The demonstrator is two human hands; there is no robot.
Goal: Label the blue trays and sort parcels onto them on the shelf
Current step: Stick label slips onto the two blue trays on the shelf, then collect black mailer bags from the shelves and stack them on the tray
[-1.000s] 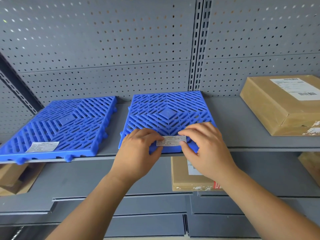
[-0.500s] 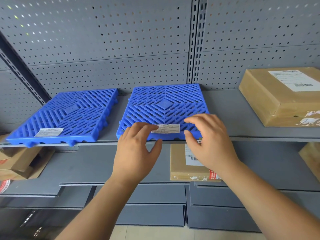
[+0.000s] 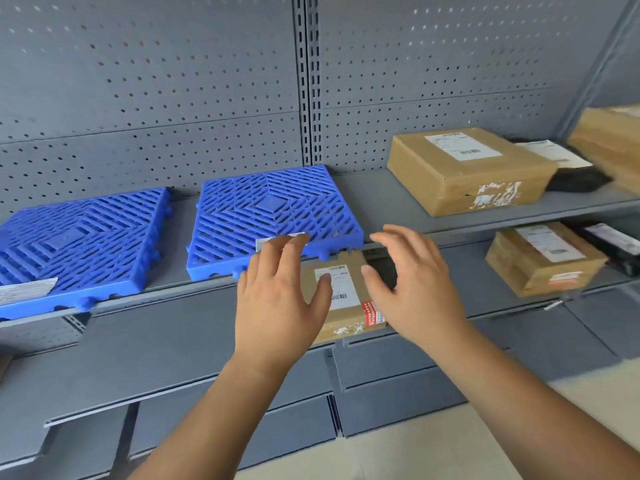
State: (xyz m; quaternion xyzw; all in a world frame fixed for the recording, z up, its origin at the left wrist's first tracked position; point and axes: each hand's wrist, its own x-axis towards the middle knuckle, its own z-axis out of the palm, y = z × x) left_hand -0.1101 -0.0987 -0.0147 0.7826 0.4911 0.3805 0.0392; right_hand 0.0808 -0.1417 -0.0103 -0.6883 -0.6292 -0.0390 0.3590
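Two blue slatted trays lie side by side on the upper grey shelf [image 3: 381, 202]. The left tray [image 3: 83, 244] carries a white label [image 3: 26, 289] at its front edge. The middle tray [image 3: 273, 216] has a white label [image 3: 268, 241] on its front edge, partly hidden by my fingers. My left hand [image 3: 280, 299] hovers just in front of that tray with spread fingers, holding nothing. My right hand [image 3: 412, 289] floats beside it, fingers relaxed and empty. A brown parcel [image 3: 464, 171] with a white shipping label sits on the same shelf to the right.
On the lower shelf a small brown parcel [image 3: 346, 299] sits behind my hands, and another brown parcel [image 3: 543, 258] lies to the right beside a black packet [image 3: 613, 244]. A black packet [image 3: 568, 171] and a further box [image 3: 613, 143] occupy the upper right. A perforated grey back panel [image 3: 173, 98] closes the rear.
Both hands have lifted off the middle tray's label and drawn back toward me, fingers spreading. The view has swung to the right, bringing more parcels into sight.
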